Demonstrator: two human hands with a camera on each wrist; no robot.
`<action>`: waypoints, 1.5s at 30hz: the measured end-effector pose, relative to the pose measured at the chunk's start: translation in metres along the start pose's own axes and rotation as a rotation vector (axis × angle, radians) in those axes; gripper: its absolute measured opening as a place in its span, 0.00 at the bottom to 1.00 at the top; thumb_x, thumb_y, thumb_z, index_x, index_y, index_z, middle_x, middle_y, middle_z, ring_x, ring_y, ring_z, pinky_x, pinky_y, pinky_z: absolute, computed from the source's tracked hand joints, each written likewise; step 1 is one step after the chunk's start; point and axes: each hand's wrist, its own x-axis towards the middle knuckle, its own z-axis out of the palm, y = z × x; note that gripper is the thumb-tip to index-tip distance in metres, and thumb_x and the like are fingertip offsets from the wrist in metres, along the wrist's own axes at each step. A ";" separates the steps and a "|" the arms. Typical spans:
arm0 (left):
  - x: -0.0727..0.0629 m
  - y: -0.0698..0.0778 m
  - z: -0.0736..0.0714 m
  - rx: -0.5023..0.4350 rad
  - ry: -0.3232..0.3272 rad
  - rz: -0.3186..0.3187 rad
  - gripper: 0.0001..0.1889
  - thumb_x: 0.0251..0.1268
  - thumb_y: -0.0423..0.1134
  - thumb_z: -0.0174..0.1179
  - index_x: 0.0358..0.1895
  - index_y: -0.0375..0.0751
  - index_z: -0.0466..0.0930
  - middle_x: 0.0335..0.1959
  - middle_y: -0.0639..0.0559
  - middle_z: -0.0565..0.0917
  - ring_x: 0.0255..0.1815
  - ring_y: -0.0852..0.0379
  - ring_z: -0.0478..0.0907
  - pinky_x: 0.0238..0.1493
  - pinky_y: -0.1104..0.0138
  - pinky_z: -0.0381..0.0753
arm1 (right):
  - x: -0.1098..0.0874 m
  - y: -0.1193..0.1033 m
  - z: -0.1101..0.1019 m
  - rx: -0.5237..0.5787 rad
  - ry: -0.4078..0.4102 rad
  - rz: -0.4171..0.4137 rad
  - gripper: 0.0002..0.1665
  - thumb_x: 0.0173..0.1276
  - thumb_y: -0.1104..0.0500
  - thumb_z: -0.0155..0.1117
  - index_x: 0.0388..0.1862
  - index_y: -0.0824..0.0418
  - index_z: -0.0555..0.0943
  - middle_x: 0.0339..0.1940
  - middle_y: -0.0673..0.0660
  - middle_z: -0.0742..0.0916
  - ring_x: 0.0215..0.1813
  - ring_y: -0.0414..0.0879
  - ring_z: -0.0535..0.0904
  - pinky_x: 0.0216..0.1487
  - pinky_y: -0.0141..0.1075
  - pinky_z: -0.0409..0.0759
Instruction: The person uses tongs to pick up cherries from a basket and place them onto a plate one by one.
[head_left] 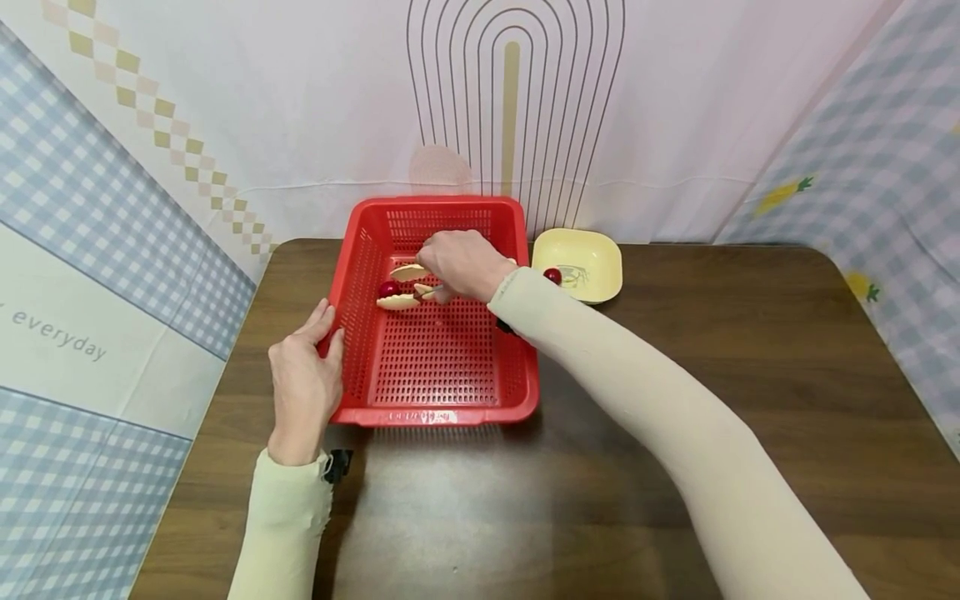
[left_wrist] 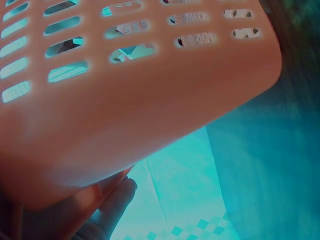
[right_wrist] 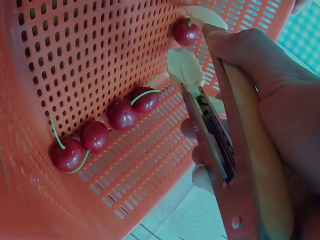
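My left hand (head_left: 306, 379) grips the left rim of a red plastic basket (head_left: 435, 415); in the left wrist view a fingertip shows beside the basket's rim. Inside the basket, my right hand (head_left: 467, 265) holds a pair of tongs (right_wrist: 235, 125) with cream, scalloped tips. Those tips stand apart on either side of a dark red cherry (head_left: 388, 289), which is near the basket's left wall. Several more cherries (right_wrist: 122, 115), some with green stems, lie in a row along the foot of a basket wall in the right wrist view; the right hand hides them in the head view.
A pale yellow dish (head_left: 606, 287) stands just right of the basket with a cherry (head_left: 552, 275) at its left side, partly beside my right sleeve. Both stand on a dark wooden table (head_left: 750, 358), near its back edge, with a patterned cloth (head_left: 337, 108) hanging behind.
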 end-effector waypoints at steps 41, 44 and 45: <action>-0.001 -0.001 0.001 -0.002 -0.013 -0.018 0.20 0.70 0.31 0.63 0.64 0.35 0.79 0.66 0.46 0.80 0.66 0.43 0.78 0.65 0.49 0.79 | -0.027 0.009 -0.011 -0.074 0.054 0.001 0.18 0.66 0.49 0.74 0.49 0.57 0.87 0.46 0.55 0.90 0.48 0.48 0.84 0.51 0.44 0.88; -0.001 -0.001 -0.001 -0.002 -0.012 -0.019 0.20 0.70 0.32 0.63 0.64 0.36 0.79 0.66 0.47 0.80 0.66 0.43 0.79 0.65 0.49 0.79 | -0.033 0.010 -0.013 -0.081 0.056 0.003 0.17 0.65 0.49 0.75 0.48 0.57 0.87 0.45 0.55 0.90 0.47 0.47 0.84 0.50 0.43 0.88; -0.001 -0.001 -0.001 -0.001 -0.013 -0.019 0.20 0.70 0.32 0.63 0.64 0.36 0.79 0.66 0.48 0.80 0.66 0.44 0.79 0.65 0.49 0.79 | -0.035 0.010 -0.014 -0.080 0.058 0.003 0.18 0.65 0.49 0.75 0.47 0.57 0.87 0.44 0.55 0.90 0.47 0.47 0.84 0.50 0.42 0.88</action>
